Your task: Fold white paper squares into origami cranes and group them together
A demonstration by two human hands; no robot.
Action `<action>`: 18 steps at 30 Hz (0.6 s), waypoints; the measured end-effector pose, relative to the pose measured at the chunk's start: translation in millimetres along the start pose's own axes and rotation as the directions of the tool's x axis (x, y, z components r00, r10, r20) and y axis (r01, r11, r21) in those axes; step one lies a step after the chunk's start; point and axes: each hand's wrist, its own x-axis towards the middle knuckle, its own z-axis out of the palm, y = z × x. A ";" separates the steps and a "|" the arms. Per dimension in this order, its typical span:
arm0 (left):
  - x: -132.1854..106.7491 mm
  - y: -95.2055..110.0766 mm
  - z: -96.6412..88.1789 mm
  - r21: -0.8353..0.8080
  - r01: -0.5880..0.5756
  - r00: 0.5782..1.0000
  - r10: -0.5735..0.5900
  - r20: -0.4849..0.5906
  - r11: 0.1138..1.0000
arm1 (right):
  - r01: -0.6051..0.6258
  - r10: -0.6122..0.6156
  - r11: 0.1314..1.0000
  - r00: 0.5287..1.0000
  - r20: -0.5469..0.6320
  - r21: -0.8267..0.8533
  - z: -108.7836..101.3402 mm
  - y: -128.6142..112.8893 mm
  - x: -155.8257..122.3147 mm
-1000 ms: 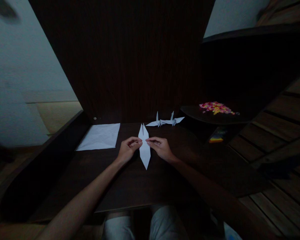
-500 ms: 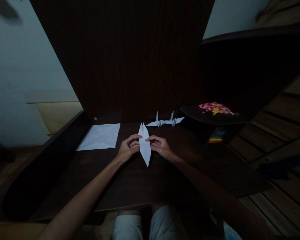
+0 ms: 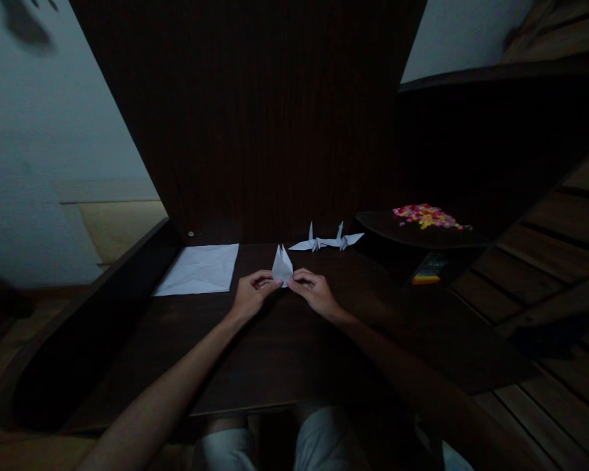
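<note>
The folded paper [image 3: 282, 263] is pinched at its lower end by the left hand [image 3: 254, 292] and the right hand [image 3: 317, 294], its two points directed toward the panel [image 3: 255, 131]. It is positioned over the desk [image 3: 260, 366], near the cranes [image 3: 342, 243]; desk contact cannot be confirmed in dim light.
</note>
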 end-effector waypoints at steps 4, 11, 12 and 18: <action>0.5 -2.1 0.9 -0.018 -0.027 1.000 0.027 0.006 0.999 | -0.049 0.050 0.999 0.997 -0.056 0.019 2.8 -2.0 -0.6; 0.0 -1.5 1.8 -0.002 -0.060 0.998 0.060 0.011 0.998 | -0.071 0.076 0.996 0.992 -0.096 0.060 5.3 -2.8 -2.0; 0.2 -2.4 1.2 0.021 -0.058 0.998 0.057 0.015 0.998 | -0.076 0.082 0.995 0.992 -0.094 0.068 5.6 -3.1 -2.3; -0.6 -1.9 -0.9 0.111 -0.046 0.999 0.044 0.015 0.993 | -0.140 0.148 0.986 0.985 -0.085 0.092 5.7 -4.2 -2.4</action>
